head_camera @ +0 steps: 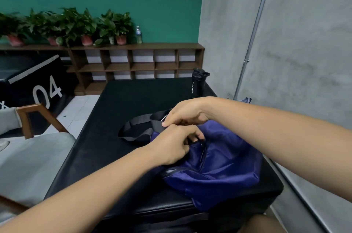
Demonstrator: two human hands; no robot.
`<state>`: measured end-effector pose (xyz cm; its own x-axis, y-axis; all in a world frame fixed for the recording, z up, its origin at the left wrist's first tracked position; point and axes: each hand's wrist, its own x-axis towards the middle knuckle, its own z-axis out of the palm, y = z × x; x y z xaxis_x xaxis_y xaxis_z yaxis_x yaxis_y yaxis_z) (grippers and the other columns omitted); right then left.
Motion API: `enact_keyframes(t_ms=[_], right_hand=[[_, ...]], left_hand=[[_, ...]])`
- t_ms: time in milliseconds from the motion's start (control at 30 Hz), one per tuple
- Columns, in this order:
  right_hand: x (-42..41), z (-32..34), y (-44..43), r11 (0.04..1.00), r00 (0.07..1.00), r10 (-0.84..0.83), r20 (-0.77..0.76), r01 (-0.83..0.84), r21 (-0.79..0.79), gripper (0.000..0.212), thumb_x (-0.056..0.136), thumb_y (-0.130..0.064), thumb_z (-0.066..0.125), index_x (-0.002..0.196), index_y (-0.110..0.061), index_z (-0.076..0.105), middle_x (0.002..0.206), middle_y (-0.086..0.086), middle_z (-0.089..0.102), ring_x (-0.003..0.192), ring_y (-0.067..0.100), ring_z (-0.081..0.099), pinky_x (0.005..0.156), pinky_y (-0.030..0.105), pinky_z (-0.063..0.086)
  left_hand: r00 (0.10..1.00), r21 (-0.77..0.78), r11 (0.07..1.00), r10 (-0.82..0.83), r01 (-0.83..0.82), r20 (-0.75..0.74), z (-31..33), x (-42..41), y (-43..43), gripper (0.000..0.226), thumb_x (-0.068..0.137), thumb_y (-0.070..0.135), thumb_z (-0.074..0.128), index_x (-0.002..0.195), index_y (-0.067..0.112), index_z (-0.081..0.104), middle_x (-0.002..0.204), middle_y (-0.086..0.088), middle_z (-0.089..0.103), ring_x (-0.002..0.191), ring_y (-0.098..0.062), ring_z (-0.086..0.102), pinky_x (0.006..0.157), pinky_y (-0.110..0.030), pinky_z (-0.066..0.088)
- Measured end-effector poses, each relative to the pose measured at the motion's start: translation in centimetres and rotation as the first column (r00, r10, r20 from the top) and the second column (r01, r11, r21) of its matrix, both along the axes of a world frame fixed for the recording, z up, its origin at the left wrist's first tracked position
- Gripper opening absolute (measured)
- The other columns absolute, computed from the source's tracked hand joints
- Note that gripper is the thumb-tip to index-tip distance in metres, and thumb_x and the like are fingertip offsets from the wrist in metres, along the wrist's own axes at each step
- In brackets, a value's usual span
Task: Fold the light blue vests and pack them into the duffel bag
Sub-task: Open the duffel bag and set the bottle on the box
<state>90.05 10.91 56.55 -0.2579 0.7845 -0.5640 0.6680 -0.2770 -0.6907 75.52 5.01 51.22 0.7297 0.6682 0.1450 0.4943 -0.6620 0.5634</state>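
Head view: your surface is a black padded top. Its right edge runs close along the grey wall, and its left edge drops to the tiled floor beside a wooden-framed chair. Bare room lies across the left half and the far middle of the surface. A black sport bottle stands upright near the far right corner. The duffel bag lies on the near right part, and its near end sags over the near edge. The bag is dark blue, glossy and crumpled, slack rather than filled out, with a zip line running along its top. Its black strap loops out flat on the surface to the left of the bag. Both of your hands meet at the bag's far top end. Your left hand has its fingers curled and grips the fabric by the zip. Your right hand is curled too, pinching the bag's end where the strap joins, beside a small metal fitting. Beyond the surface stands a brown cubby shelf against the green wall.
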Motion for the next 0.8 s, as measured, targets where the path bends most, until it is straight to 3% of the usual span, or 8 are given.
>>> enact_keyframes(t_ms=[100, 233, 333, 433, 567, 700, 800], right_hand=[[1.0, 0.6, -1.1, 0.993, 0.982, -0.067, -0.175, 0.083, 0.087, 0.038, 0.095, -0.006, 0.075, 0.132, 0.001, 0.066, 0.099, 0.017, 0.068, 0.095, 0.029, 0.066, 0.092, 0.042, 0.055], [3.7, 2.0, -3.2, 0.973, 0.908, -0.113, -0.403, 0.183, 0.139, 0.016, 0.092, -0.009, 0.072, 0.107, -0.010, 0.065, 0.100, 0.013, 0.072, 0.093, 0.025, 0.065, 0.085, 0.037, 0.048], [6.7, 3.3, -6.2, 0.933, 0.821, -0.179, -0.542, 0.317, 0.172, 0.017, 0.094, -0.008, 0.073, 0.108, -0.009, 0.065, 0.091, 0.011, 0.069, 0.084, 0.023, 0.066, 0.087, 0.035, 0.052], [9.9, 3.4, -9.7, 0.886, 0.765, -0.252, -0.593, 0.429, 0.177, 0.025, 0.091, -0.005, 0.079, 0.112, -0.006, 0.066, 0.084, 0.011, 0.065, 0.075, 0.021, 0.064, 0.077, 0.030, 0.056], [13.4, 2.5, -13.6, 0.820, 0.732, -0.395, -0.555, 0.553, 0.147, 0.043, 0.084, -0.004, 0.084, 0.123, -0.005, 0.064, 0.084, 0.013, 0.067, 0.070, 0.022, 0.065, 0.072, 0.030, 0.057], [15.6, 1.2, -15.8, 0.733, 0.742, -0.528, -0.412, 0.644, 0.220, 0.047, 0.086, -0.002, 0.084, 0.127, -0.007, 0.062, 0.080, 0.014, 0.068, 0.064, 0.023, 0.063, 0.071, 0.033, 0.059], [16.7, 0.1, -16.1, 0.757, 0.826, -0.526, -0.203, 0.563, 0.332, 0.040, 0.089, -0.008, 0.083, 0.123, -0.013, 0.063, 0.079, 0.010, 0.066, 0.067, 0.024, 0.065, 0.081, 0.045, 0.060]], left_hand=[[0.999, 0.017, 0.999, -0.042, 0.042, 0.023, 0.7, -0.3, -0.9, 0.039, 0.089, 0.002, 0.066, 0.117, 0.030, 0.070, 0.104, 0.014, 0.074, 0.098, -0.006, 0.069, 0.092, -0.028, 0.055], [0.992, 0.118, 0.991, -0.073, 0.061, 0.099, 2.1, -1.7, -2.2, 0.020, 0.093, 0.014, 0.073, 0.108, 0.027, 0.068, 0.099, 0.019, 0.074, 0.093, 0.001, 0.068, 0.085, -0.015, 0.048], [0.992, 0.096, 0.995, 0.016, -0.028, 0.127, 2.2, -3.3, -1.3, 0.015, 0.093, 0.015, 0.074, 0.098, 0.029, 0.071, 0.089, 0.018, 0.075, 0.078, 0.003, 0.066, 0.072, -0.011, 0.043], [0.972, 0.027, 0.983, 0.174, -0.180, 0.155, 1.3, -4.1, 1.4, 0.016, 0.090, 0.010, 0.073, 0.087, 0.027, 0.073, 0.084, 0.013, 0.076, 0.081, -0.005, 0.070, 0.074, -0.017, 0.048], [0.918, 0.017, 0.918, 0.396, -0.397, 0.013, -1.6, -4.1, 6.5, 0.019, 0.081, 0.022, 0.081, 0.092, 0.027, 0.067, 0.086, 0.010, 0.073, 0.086, -0.010, 0.069, 0.078, -0.028, 0.050], [0.822, 0.001, 0.870, 0.466, -0.493, -0.327, -4.5, -3.5, 9.6, 0.070, 0.061, 0.053, 0.085, 0.117, 0.025, 0.053, 0.112, -0.003, 0.052, 0.105, -0.028, 0.060, 0.098, -0.040, 0.052], [0.788, -0.012, 0.845, 0.494, -0.535, -0.368, -5.8, -2.9, 10.4, 0.063, 0.071, 0.046, 0.085, 0.118, 0.021, 0.052, 0.109, -0.004, 0.056, 0.101, -0.029, 0.062, 0.087, -0.038, 0.052]])
